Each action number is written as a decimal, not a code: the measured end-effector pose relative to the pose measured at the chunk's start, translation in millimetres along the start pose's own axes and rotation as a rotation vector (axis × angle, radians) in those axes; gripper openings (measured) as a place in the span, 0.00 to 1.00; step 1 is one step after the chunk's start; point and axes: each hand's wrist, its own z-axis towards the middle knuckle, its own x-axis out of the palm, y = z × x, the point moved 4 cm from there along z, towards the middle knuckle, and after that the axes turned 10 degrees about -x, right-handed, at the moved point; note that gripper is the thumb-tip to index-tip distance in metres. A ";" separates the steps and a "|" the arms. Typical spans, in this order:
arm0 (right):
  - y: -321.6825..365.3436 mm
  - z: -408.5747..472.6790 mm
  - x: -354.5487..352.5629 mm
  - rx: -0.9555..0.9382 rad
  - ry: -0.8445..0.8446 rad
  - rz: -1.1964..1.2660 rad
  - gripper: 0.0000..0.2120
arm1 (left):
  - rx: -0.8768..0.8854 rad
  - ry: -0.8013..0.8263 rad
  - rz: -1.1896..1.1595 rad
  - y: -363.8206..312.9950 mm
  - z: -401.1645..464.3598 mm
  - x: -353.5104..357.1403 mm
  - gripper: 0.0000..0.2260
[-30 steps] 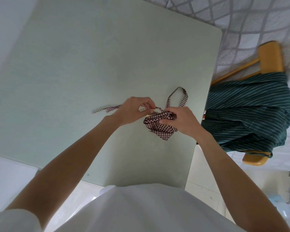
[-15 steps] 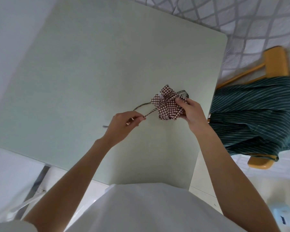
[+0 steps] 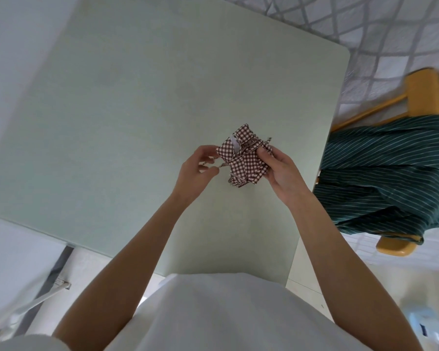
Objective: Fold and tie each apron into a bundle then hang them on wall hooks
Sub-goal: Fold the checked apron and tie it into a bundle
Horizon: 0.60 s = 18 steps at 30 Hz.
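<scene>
Left hand (image 3: 197, 167) now close beside checked apron bundle (image 3: 243, 158), pinching its tie, right hand (image 3: 283, 173) still gripping bundle

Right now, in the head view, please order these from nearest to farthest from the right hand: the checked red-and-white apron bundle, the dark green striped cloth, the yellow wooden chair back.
From the right hand:
1. Checked red-and-white apron bundle: held, at its fingertips.
2. Dark green striped cloth: to its right, draped on the chair.
3. Yellow wooden chair back: farther right, beyond the cloth.

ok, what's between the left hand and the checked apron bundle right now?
In the head view, only a thin checked tie strap spans the short gap from the left hand to the checked apron bundle, which the right hand holds above the table.
</scene>
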 end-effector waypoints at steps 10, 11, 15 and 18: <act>4.6 -10.8 5.1 -0.060 0.174 -0.414 0.05 | -0.527 0.467 -0.485 8.8 -3.3 16.6 0.30; 4.0 -13.5 7.3 -0.038 0.266 -0.495 0.04 | -0.548 0.492 -0.435 11.0 0.8 16.3 0.32; -5.5 -22.3 10.3 -0.074 0.542 -0.933 0.05 | -0.446 0.477 -0.035 -2.3 17.1 5.8 0.21; -14.1 -19.1 5.0 -0.189 0.501 -1.210 0.14 | -0.226 0.401 0.124 -22.1 22.4 0.4 0.10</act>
